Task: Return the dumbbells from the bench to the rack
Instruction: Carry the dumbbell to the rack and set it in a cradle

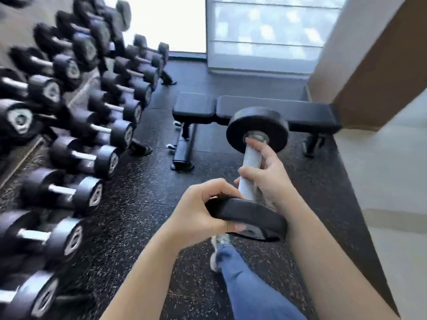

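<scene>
From the head view, we hold one dumbbell in the air over the speckled black floor, tilted, with its near head low and close to us and its far head raised. Our left grip clasps the rim of the near head, fingers curled over the top and thumb beneath. Our right grip wraps the knurled silver handle just beside it. The black padded counter stands beyond the dumbbell, well apart from it. To the left, the rack carries blurred rows of black dumbbells. Below our arms, a leg in blue trousers and a pale shoe show.
</scene>
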Available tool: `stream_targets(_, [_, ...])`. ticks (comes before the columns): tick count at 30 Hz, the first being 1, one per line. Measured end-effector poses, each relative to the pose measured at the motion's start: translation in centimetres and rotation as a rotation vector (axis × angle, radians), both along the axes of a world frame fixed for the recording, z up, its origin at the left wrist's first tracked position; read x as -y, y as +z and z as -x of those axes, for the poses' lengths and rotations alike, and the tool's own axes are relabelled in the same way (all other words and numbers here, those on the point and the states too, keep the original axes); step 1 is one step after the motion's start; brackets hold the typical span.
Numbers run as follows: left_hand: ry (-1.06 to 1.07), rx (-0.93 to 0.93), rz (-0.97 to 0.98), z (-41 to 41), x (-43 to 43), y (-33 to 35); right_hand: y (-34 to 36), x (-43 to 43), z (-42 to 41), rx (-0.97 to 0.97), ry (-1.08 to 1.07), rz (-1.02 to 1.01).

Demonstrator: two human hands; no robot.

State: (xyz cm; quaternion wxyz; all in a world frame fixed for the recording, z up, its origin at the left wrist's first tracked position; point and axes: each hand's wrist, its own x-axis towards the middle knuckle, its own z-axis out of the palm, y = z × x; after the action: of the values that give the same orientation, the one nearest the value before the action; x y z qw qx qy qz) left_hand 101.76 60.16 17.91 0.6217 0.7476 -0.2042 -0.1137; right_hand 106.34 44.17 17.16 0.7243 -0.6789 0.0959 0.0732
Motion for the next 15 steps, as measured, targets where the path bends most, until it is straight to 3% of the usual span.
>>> stream_targets(7, [0.188,-0.025,-0.001,-13.3,-5.0,0.6,-0.1,-6.3,-16.2,0.021,0.174,0.006])
stream_targets(15, [0.35,-0.029,-0.008,-23.2,-11.3,1.7,0.8,-13.6,-28.3,0.003,0.328,-0.034])
